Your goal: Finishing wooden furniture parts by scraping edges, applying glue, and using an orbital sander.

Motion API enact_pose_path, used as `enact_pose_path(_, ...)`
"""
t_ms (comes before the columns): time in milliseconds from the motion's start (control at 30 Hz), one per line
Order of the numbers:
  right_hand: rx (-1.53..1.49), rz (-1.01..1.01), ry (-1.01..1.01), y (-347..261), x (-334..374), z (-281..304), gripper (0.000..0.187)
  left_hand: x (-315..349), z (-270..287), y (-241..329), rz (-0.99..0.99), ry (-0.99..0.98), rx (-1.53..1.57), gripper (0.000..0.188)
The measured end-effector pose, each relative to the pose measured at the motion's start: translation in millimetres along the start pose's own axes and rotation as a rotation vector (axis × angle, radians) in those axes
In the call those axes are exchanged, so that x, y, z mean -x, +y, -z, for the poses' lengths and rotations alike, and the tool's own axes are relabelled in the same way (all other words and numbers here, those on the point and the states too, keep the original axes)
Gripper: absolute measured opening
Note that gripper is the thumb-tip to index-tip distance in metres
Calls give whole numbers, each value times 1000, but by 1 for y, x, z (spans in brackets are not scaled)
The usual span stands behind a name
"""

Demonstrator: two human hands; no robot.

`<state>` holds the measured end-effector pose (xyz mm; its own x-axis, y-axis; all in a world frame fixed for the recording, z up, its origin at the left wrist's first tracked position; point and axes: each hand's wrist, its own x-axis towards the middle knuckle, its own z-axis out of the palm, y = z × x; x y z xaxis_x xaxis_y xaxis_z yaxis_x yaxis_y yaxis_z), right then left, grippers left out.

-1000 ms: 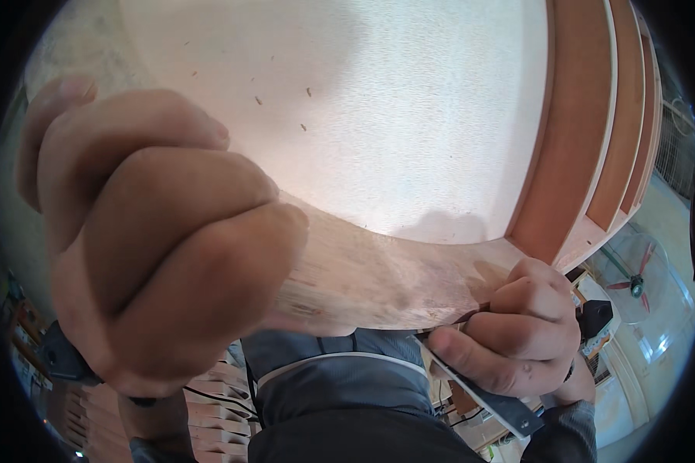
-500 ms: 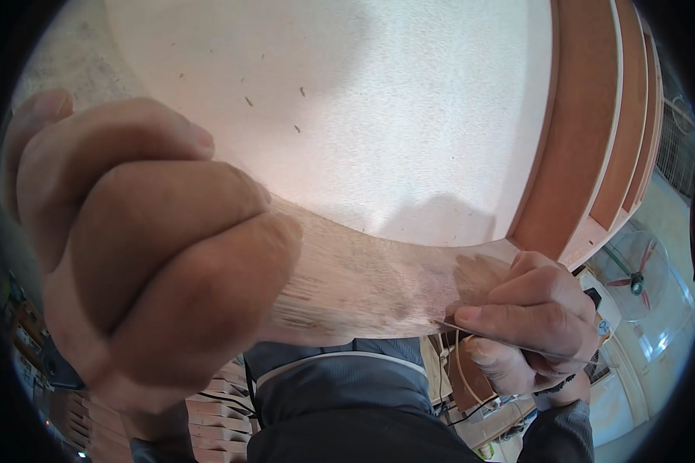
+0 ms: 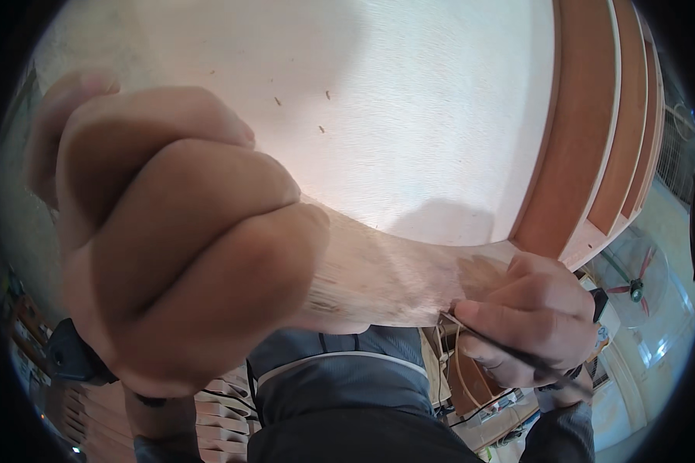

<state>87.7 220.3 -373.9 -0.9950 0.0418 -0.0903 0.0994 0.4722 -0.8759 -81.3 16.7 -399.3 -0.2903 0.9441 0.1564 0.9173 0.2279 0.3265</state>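
Head camera: nearest the lens, your left hand (image 3: pixel 185 231) curls over the curved wooden piece (image 3: pixel 386 270), its fingers packed together with no gaps, and what looks like the thumb shows under the wood's lower edge; that full wrap seems chosen to brace the piece against pressure from the other side. The wood bows from this grip along the near edge of the white panel (image 3: pixel 440 116) to the panel's near right corner; whether the two are joined, you cannot tell from this angle. Toward that corner, your right hand (image 3: pixel 537 320) has its fingers bent and nearly closed, pinching a thin flat strip (image 3: pixel 517 355) whose tip meets or lies just beside the wood's lower edge. Holding it so near the tip probably gives you finer control, while the blurred far end juts out past your hand. Beyond, a few brown flecks (image 3: pixel 322 129) lie on the panel, away from its edges. Reddish-brown boards (image 3: pixel 579 116) rise in tiers along its right edge, and farther off is a fan (image 3: pixel 635 289) with red blades.
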Motion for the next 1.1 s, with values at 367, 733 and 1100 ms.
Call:
enact_pose_path(367, 10, -91, 22, -5, 10, 4, 23, -7, -13, 9, -9, 89, 20, 59)
enact_pose_path(733, 113, -24, 14, -12, 4, 4, 22, -14, -7, 24, 117, 116, 17, 54)
enact_pose_path(1100, 161, 72, -38, -5, -4, 13, 18, -17, -5, 9, 13, 29, 129, 48)
